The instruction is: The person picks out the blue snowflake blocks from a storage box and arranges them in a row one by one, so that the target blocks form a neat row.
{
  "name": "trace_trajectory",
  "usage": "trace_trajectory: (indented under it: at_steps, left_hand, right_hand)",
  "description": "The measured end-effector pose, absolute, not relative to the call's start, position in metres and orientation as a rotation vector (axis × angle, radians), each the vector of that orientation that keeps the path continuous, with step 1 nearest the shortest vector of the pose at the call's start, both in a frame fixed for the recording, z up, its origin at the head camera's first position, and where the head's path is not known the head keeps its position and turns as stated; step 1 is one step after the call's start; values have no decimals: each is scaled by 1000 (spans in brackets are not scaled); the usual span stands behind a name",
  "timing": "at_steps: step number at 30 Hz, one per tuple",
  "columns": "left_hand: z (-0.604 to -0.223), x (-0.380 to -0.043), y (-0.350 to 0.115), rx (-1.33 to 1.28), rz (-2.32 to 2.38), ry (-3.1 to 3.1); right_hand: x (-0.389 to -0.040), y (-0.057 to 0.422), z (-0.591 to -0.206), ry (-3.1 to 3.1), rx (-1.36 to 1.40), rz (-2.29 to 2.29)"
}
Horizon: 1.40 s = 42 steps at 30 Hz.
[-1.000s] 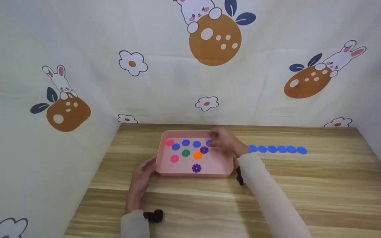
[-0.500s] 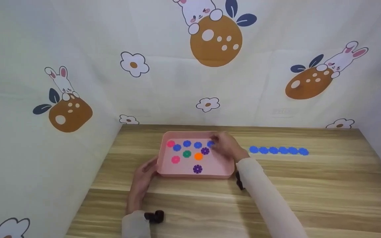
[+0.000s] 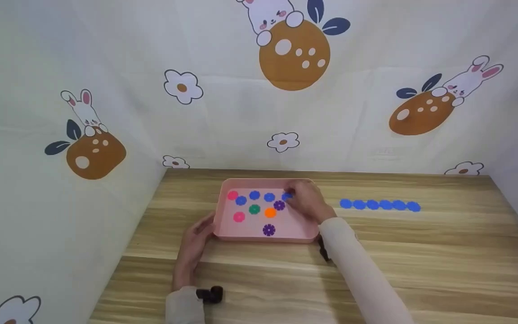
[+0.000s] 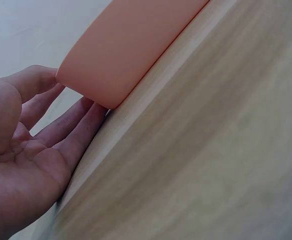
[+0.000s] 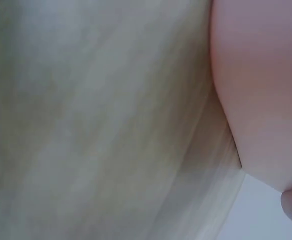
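From the head, six flat, scalloped blue discs lie in a row at three o'clock of the smooth pink tray; ten mixed-colour discs inside suggest work partway. The right hand, at the tray's two o'clock, bends over one; I cannot tell whether it pinches.

Left wrist: at nine o'clock, the left hand touches the tray, fingers loosely extended, above wood-grained surface.

Right wrist: curved tray wall, two o'clock.

no text, label, brand or number can be read in any view. low on the right of the printed wall covering, a small faint mark shows, too pale to make out as writing.
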<state>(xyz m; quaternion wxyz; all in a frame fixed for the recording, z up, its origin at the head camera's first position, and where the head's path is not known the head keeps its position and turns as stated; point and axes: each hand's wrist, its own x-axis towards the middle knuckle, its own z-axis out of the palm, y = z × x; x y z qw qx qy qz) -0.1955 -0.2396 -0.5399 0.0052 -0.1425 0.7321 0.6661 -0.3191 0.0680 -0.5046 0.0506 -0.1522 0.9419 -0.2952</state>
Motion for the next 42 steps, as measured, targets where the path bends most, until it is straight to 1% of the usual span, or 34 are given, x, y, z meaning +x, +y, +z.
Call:
trace_trajectory:
  at_steps: [13, 19, 22, 26, 32, 37, 42]
  left_hand:
    - [-536, -196, -235, -445, 2080, 2277]
    - [-537, -199, -234, -419, 2118, 2268]
    - [-537, -200, -235, -432, 2109, 2264]
    - [-538, -199, -236, -460, 2084, 2265]
    - [-540, -196, -239, -475, 2031, 2281]
    - [-540, -193, -241, -468, 2036, 2264]
    - [-539, -193, -241, -464, 2030, 2274]
  right_hand:
    - [-320, 72, -504, 2865, -397, -914]
    - [-321, 76, -505, 2949, -514, -902]
    - [-320, 78, -504, 2944, -523, -940]
    - [-318, 79, -499, 2899, -473, -990]
    - [-313, 82, -481, 2824, -373, -1080]
    - [-305, 92, -467, 2850, -481, -1142]
    - [-299, 109, -464, 2951, -652, -1215]
